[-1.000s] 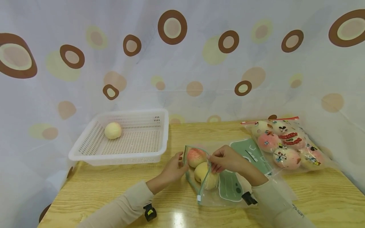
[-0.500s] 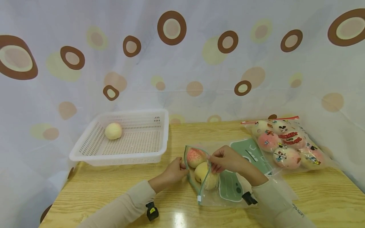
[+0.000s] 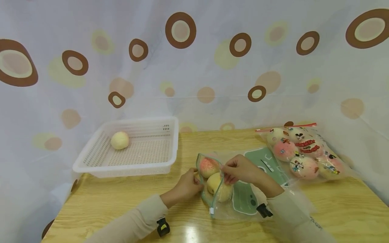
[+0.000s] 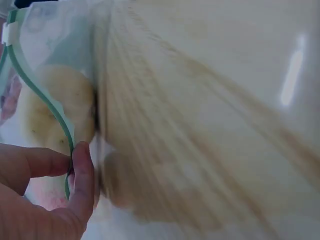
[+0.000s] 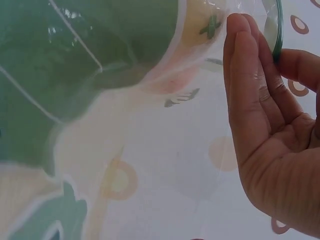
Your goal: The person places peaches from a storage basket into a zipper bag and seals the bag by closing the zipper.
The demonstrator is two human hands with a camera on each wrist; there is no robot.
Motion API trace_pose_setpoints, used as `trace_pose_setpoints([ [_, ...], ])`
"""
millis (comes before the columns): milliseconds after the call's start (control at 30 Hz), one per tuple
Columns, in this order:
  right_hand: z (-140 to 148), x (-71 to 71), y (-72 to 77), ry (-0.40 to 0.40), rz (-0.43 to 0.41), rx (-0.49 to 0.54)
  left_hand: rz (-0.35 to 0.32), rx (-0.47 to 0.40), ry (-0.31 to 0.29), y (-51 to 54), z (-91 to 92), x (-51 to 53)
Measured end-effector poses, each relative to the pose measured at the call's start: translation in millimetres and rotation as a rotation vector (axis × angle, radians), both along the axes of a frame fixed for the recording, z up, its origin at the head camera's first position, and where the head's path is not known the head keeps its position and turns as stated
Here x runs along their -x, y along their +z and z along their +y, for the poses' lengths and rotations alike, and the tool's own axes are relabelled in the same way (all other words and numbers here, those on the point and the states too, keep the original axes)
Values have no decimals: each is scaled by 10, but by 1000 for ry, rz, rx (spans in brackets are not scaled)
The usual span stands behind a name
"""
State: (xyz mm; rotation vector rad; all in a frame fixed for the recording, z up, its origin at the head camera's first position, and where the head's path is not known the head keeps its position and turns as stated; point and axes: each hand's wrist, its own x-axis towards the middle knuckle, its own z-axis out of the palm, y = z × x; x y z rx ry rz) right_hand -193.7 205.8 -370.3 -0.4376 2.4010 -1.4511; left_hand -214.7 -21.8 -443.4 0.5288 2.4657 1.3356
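A clear zip bag (image 3: 245,201) with a green-edged mouth and green print lies on the table, its mouth spread toward the left. Inside it, near the opening, are a pink-red peach (image 3: 209,167) and pale yellow peaches (image 3: 214,182). My left hand (image 3: 186,185) pinches the near-left edge of the mouth between thumb and finger; the left wrist view shows the green zip strip (image 4: 56,112) passing between them. On the other side, my right hand (image 3: 243,170) pinches the opposite edge, with the strip between thumb and index finger in the right wrist view. A white slider hangs at the mouth's front corner.
A white slotted basket (image 3: 126,169) stands at the back left with one pale peach (image 3: 120,140) in it. At the right lies a red-zip bag (image 3: 307,152) filled with several peaches, next to the green-printed bag. A patterned curtain hangs behind the table.
My left hand has closed from loosely spread fingers beside the mouth to a pinch on its edge, drawing that edge slightly inward. The right hand keeps its hold.
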Motion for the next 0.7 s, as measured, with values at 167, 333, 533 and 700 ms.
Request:
trace_pose_setpoints([
  [167,84,14,98,-25,76,-95,14,-62,-25,158,43,12],
  [333,244,13,321,-86,112,-157,38,-152,-85,409,126,6],
  [533,436,-10,608,-149,115,-167,36,-251,-119,667,230,-25],
  [700,519,-52,825,-199,140,-193,35,-312,-127,764,297,-77],
])
